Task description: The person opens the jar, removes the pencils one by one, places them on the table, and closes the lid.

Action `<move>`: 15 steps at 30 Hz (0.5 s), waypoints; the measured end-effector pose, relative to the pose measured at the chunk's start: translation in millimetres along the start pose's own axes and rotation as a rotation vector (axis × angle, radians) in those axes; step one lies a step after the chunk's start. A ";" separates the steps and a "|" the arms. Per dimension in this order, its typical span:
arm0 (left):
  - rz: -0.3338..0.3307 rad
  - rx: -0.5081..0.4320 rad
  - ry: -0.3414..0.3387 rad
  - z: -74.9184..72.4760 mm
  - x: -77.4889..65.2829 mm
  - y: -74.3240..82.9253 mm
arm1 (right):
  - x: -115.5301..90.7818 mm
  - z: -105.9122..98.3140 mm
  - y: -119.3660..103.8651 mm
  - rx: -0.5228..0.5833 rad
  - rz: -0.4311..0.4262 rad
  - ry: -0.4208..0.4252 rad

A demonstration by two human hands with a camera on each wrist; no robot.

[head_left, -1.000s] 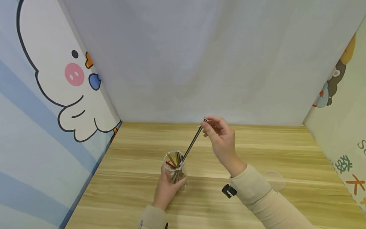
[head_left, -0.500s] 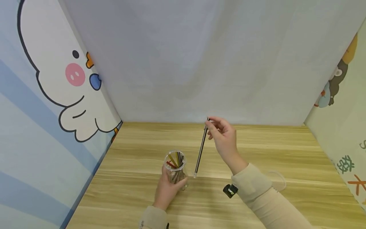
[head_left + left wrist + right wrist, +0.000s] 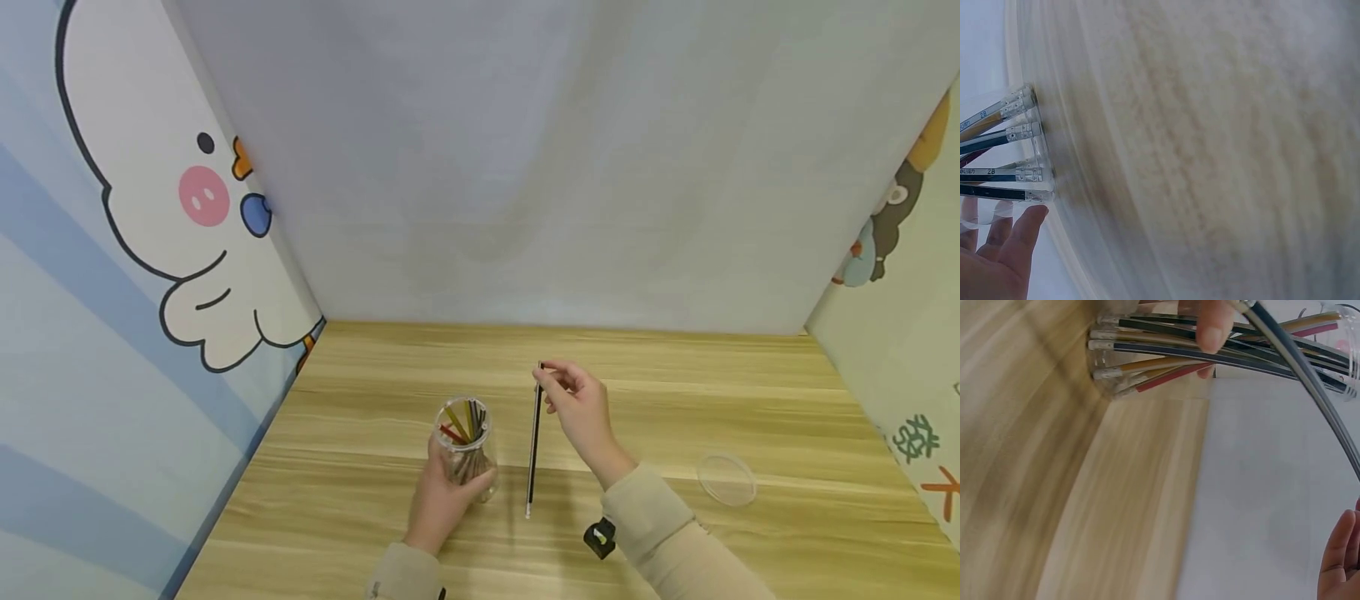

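Left hand (image 3: 441, 504): fingers and thumb curled round the clear jar (image 3: 463, 451), a solid brace.
Right hand (image 3: 585, 408): thumb and fingertips pinching the very top of a dark pencil (image 3: 535, 442).
Dark pencil: near upright at the jar's 3 o'clock, just beside it, not touching; whether its lower tip meets the wood, can't tell.
Handling: that high pinch probably lets the low end swing, so slow wrist, please; light, even grip on the jar should stop the other pencils (image 3: 470, 419) rattling.
Edges: table (image 3: 337, 467) meets the pale back wall (image 3: 570, 167) at 12 o'clock, cartoon wall (image 3: 67, 375) over at 9.
Room: wood runs towards 3 o'clock, where a round lid (image 3: 727, 480) lies well apart; the sleeve (image 3: 675, 533) cuts across at 4.
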State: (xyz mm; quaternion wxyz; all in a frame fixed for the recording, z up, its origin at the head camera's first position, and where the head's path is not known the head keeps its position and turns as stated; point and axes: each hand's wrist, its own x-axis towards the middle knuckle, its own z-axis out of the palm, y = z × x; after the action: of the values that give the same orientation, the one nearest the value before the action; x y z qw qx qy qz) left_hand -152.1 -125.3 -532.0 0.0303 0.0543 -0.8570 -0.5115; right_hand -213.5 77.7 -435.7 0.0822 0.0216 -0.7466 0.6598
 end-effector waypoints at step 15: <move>0.022 -0.026 -0.002 0.9 -0.5 -0.7 | -7.6 1.1 51.2 -0.082 0.159 -0.068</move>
State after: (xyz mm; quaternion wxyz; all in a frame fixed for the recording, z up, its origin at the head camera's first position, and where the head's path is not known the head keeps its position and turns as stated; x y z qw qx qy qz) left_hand -151.7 -124.8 -533.0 0.0358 0.0443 -0.8509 -0.5222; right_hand -213.3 82.5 -487.2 0.0049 -0.0187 -0.7748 0.6319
